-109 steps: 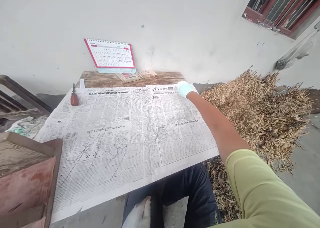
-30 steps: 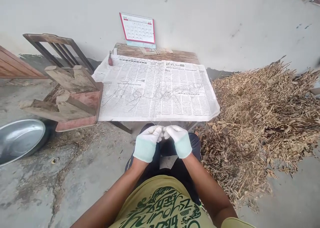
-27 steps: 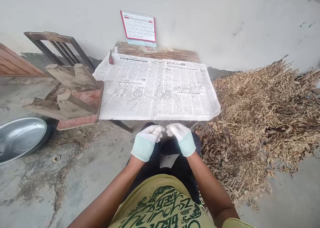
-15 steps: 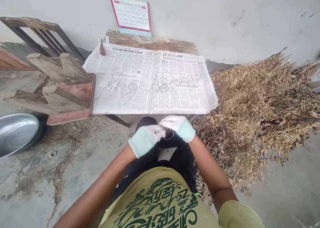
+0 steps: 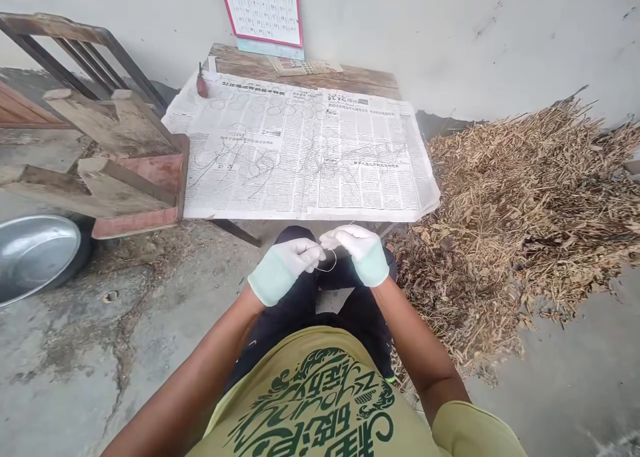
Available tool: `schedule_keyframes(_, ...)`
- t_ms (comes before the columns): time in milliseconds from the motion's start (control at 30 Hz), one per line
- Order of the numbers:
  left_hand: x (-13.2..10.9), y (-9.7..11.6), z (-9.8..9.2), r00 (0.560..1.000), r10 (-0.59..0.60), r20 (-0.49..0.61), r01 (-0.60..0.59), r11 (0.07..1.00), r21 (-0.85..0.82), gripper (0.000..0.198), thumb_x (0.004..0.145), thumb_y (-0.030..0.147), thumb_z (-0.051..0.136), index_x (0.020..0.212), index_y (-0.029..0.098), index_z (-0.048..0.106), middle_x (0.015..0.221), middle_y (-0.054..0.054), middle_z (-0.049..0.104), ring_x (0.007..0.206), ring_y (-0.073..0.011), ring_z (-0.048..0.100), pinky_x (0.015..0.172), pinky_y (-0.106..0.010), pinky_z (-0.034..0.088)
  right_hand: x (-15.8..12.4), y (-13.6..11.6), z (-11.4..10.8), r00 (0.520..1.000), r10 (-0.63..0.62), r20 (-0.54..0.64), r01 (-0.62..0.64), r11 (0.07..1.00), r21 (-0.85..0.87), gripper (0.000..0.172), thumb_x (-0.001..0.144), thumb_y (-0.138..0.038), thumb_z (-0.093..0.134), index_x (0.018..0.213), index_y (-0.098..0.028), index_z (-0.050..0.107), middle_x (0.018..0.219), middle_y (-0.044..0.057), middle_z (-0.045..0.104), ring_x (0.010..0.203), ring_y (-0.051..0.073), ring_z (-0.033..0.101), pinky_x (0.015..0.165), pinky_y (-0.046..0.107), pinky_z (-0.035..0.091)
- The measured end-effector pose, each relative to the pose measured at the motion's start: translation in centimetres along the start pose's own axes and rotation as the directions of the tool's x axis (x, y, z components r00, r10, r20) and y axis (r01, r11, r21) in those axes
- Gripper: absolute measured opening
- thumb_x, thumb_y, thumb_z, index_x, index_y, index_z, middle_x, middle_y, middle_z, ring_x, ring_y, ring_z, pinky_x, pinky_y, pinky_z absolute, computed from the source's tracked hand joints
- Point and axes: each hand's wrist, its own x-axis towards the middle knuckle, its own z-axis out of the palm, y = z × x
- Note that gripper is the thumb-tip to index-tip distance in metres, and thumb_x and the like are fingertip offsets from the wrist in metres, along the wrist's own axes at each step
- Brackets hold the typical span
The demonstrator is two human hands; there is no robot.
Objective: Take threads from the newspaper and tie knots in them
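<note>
Both my hands wear white gloves with pale green cuffs and meet over my lap, just in front of the table edge. A thin, light-coloured wire curves in a loop below my fingertips. My left hand pinches it with thumb and finger. My right hand is closed on the same wire, and a short end of it sticks up above the knuckles. On the newspaper beyond lie several thin wire pieces, some curled into rings, others loosely bent and tangled.
At the table's far left stands a small red-handled tool. A desk calendar leans at the back. An upturned wooden stool, a chair and a metal basin are on the left. Dry stalks are heaped right.
My hands have drawn slightly apart, the left moving a little left. The wire loop now shows rounder below the fingers. The view has tilted down slightly.
</note>
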Motion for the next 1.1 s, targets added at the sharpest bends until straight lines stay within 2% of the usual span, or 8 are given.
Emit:
schedule_keyframes(133, 0.0, -0.3, 0.7, 0.994, -0.065, -0.085, 0.053, 0.989, -0.136, 0.028, 0.087, 0.045, 0.065, 0.085, 0.018, 0.071, 0.081, -0.004, 0.074, 0.075, -0.0172, 0.067, 0.076, -0.031, 0.054, -0.3, 0.4, 0.1, 0.999, -0.039, -0.034, 0.039, 0.999, 0.000, 0.020, 0.090, -0.030, 0.065, 0.092, -0.017, 0.080, 0.092, 0.007, 0.079, 0.082, 0.019, 0.075, 0.086, 0.036, 0.060)
schedule_keyframes(267, -0.6, 0.0, 0.7, 0.988, -0.155, -0.015, 0.147, 0.961, -0.236, 0.033, 0.087, 0.049, 0.065, 0.092, 0.017, 0.071, 0.078, -0.005, 0.074, 0.060, -0.0149, 0.065, 0.063, -0.029, 0.053, -0.6, 0.6, 0.0, 0.999, -0.046, -0.027, 0.046, 0.999, 0.025, 0.021, 0.091, -0.031, 0.064, 0.091, -0.016, 0.079, 0.093, 0.008, 0.079, 0.081, 0.020, 0.074, 0.086, 0.037, 0.060)
schedule_keyframes(400, -1.2, 0.5, 0.0, 0.989, -0.133, 0.063, 0.141, 0.978, -0.151, 0.032, 0.089, 0.047, 0.062, 0.086, 0.016, 0.070, 0.058, 0.001, 0.063, 0.044, -0.0087, 0.048, 0.048, -0.023, 0.039, -1.0, 1.0, -0.2, 1.000, -0.021, 0.001, 0.021, 0.999, 0.043, 0.023, 0.091, -0.034, 0.065, 0.089, -0.015, 0.077, 0.092, 0.009, 0.079, 0.081, 0.020, 0.074, 0.085, 0.039, 0.060)
schedule_keyframes(533, -1.4, 1.0, -0.9, 0.983, -0.144, 0.110, 0.152, 0.986, -0.068, 0.027, 0.084, 0.042, 0.063, 0.087, 0.017, 0.071, 0.056, 0.003, 0.058, 0.042, -0.0070, 0.040, 0.043, -0.021, 0.031, -1.3, 1.8, -0.5, 1.000, 0.017, 0.026, -0.020, 0.992, 0.126, 0.023, 0.089, -0.038, 0.070, 0.088, -0.015, 0.075, 0.086, 0.009, 0.078, 0.077, 0.021, 0.073, 0.082, 0.039, 0.060)
schedule_keyframes(633, -1.6, 1.4, -1.5, 0.971, -0.171, 0.165, 0.166, 0.985, 0.047, 0.024, 0.081, 0.040, 0.063, 0.083, 0.018, 0.073, 0.056, 0.003, 0.058, 0.045, -0.0084, 0.043, 0.043, -0.021, 0.031, -1.4, 2.2, -0.8, 0.995, 0.077, 0.070, -0.088, 0.981, 0.171, 0.027, 0.086, -0.042, 0.074, 0.085, -0.015, 0.072, 0.081, 0.008, 0.077, 0.071, 0.021, 0.073, 0.079, 0.040, 0.060)
schedule_keyframes(767, -2.0, 1.9, -2.5, 0.961, -0.112, 0.255, 0.063, 0.979, 0.191, 0.020, 0.079, 0.036, 0.063, 0.076, 0.020, 0.074, 0.066, 0.000, 0.067, 0.059, -0.0112, 0.056, 0.053, -0.020, 0.041, -1.7, 2.4, -1.2, 0.982, 0.117, 0.146, -0.148, 0.965, 0.218, 0.031, 0.084, -0.045, 0.078, 0.084, -0.015, 0.070, 0.075, 0.007, 0.075, 0.066, 0.021, 0.071, 0.074, 0.040, 0.060)
schedule_keyframes(933, -2.3, 2.6, -3.6, 0.920, -0.145, 0.364, 0.041, 0.959, 0.279, 0.023, 0.079, 0.042, 0.065, 0.074, 0.022, 0.076, 0.069, 0.000, 0.070, 0.065, -0.0142, 0.061, 0.058, -0.021, 0.045, -2.2, 2.4, -1.6, 0.952, 0.154, 0.265, -0.209, 0.958, 0.195, 0.039, 0.081, -0.052, 0.079, 0.077, -0.013, 0.072, 0.072, 0.010, 0.075, 0.064, 0.022, 0.070, 0.070, 0.040, 0.060)
schedule_keyframes(1100, -2.6, 4.2, -4.1, 0.830, -0.111, 0.547, -0.021, 0.973, 0.228, 0.024, 0.077, 0.039, 0.064, 0.060, 0.024, 0.072, 0.059, 0.002, 0.061, 0.058, -0.0133, 0.056, 0.053, -0.022, 0.040, -2.4, 2.3, -2.1, 0.891, 0.189, 0.412, -0.283, 0.942, 0.180, 0.043, 0.076, -0.055, 0.082, 0.070, -0.013, 0.072, 0.069, 0.012, 0.074, 0.063, 0.025, 0.070, 0.066, 0.042, 0.059)
